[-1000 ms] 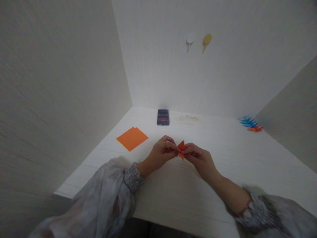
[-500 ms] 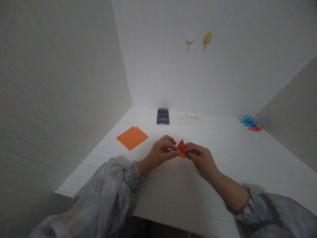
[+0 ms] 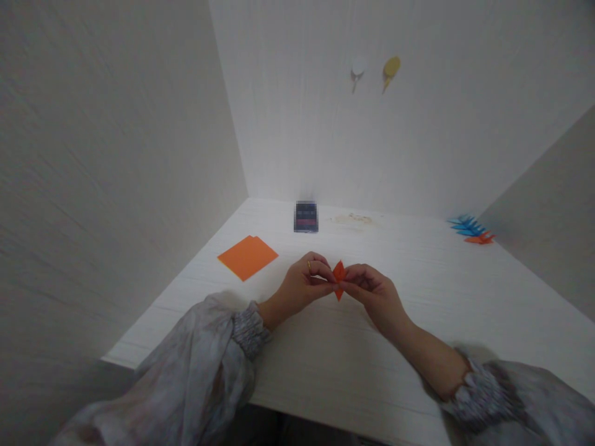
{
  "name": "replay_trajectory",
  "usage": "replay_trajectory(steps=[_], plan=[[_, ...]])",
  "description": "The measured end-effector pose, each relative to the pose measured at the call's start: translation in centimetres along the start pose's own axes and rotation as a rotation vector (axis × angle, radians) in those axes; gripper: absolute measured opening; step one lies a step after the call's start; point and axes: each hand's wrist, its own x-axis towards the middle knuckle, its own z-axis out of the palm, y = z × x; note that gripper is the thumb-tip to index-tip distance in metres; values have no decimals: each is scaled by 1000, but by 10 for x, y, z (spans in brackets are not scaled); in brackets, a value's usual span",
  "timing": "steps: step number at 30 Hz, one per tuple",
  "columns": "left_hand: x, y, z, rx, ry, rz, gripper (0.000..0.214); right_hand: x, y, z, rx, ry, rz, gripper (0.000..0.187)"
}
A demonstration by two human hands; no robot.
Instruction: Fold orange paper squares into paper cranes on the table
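Observation:
A small folded piece of orange origami paper [image 3: 339,271] is held above the table between both hands, its pointed ends showing above and below the fingers. My left hand [image 3: 307,280], with a ring on one finger, pinches it from the left. From the right, my right hand [image 3: 374,288] grips the same piece between thumb and fingers. The fingertips almost meet at its middle and hide that part. Left of my left hand lies a stack of square orange paper sheets [image 3: 248,258], with a thin yellow edge.
Several blue folded paper pieces [image 3: 467,226] and an orange folded piece [image 3: 481,238] sit at the far right against the wall. A dark, blurred-out box-like object [image 3: 305,217] lies at the back. White and yellow hooks [image 3: 391,67] are on the back wall. The white table [image 3: 297,371] ends close to my body.
The folded orange paper has turned slightly and now stands more upright. My right fingers have shifted a little toward the left, with the thumb nearer its middle.

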Motion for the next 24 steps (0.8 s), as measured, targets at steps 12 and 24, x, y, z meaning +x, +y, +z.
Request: replay_trajectory(steps=[12,24], plan=[[1,-7,1,-108,25,-79,24,1,0,2,-29,56,12,17],[3,0,4,-178,31,-117,29,1,2,1,5,101,27,20]])
